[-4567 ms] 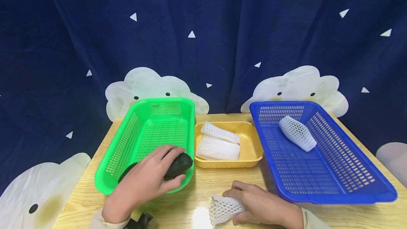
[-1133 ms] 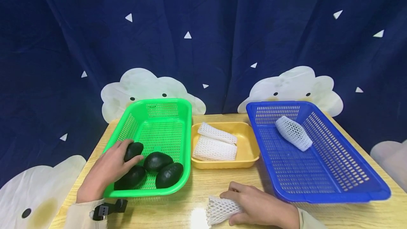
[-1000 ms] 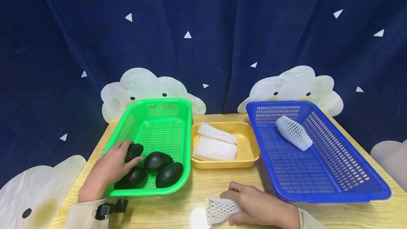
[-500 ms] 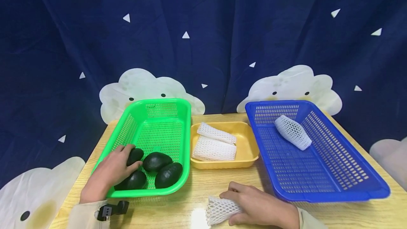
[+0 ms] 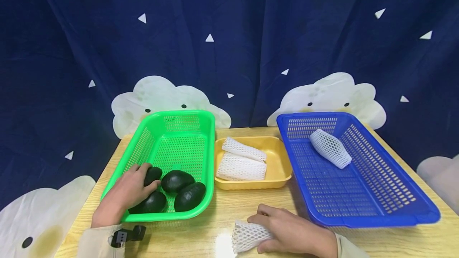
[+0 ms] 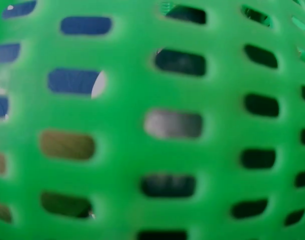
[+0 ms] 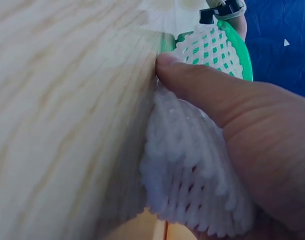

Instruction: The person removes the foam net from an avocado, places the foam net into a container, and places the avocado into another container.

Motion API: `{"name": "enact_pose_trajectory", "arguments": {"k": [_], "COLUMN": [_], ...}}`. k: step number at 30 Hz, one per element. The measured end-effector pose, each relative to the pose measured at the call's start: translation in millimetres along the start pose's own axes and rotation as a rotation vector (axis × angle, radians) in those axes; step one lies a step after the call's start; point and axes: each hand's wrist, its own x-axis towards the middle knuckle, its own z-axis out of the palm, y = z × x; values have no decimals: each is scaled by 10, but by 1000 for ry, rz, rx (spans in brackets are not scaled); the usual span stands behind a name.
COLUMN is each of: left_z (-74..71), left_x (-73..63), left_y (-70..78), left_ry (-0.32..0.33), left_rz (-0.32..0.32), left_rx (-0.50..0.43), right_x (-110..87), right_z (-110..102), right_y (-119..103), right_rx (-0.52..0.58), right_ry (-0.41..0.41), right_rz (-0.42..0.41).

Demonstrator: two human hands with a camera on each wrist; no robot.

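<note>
In the head view my left hand (image 5: 130, 186) reaches over the left rim of the green basket (image 5: 179, 146). Its fingers and thumb grip a dark avocado (image 5: 153, 175), which they partly cover. Several more avocados, such as the one (image 5: 178, 181) to its right, lie along the basket's near end. My right hand (image 5: 287, 228) pinches a white foam net sleeve (image 5: 251, 236) low over the table. The right wrist view shows the thumb pressed on the sleeve's (image 7: 192, 170) mesh. Only the basket wall (image 6: 122, 150) fills the left wrist view, hiding that hand.
A yellow tray (image 5: 279, 162) with two foam net sleeves (image 5: 244, 166) stands between the baskets. To the right, a blue basket (image 5: 348, 194) contains a sleeve-wrapped item (image 5: 330, 148). A dark blue curtain (image 5: 229, 19) hangs behind the table.
Since the oldest frame, my left hand has shifted from the basket's near right corner to its left side, uncovering avocados. Lately it has edged slightly nearer me. My right hand keeps its place with the sleeve.
</note>
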Motion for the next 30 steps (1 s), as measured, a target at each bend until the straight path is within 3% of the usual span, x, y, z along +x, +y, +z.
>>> {"name": "enact_pose_trajectory", "arguments": {"k": [19,30], "left_z": [12,-63], "left_x": [6,-26], "left_y": [3,47], "left_ry": [3,-14], "left_rz": [26,1], "left_rx": [-11,-15], "right_x": [-6,-5], "right_z": [3,-2], "right_y": [8,8], "right_rx": [2,1], "right_ry": [-2,-10], "right_rz": [-16,-9]}}
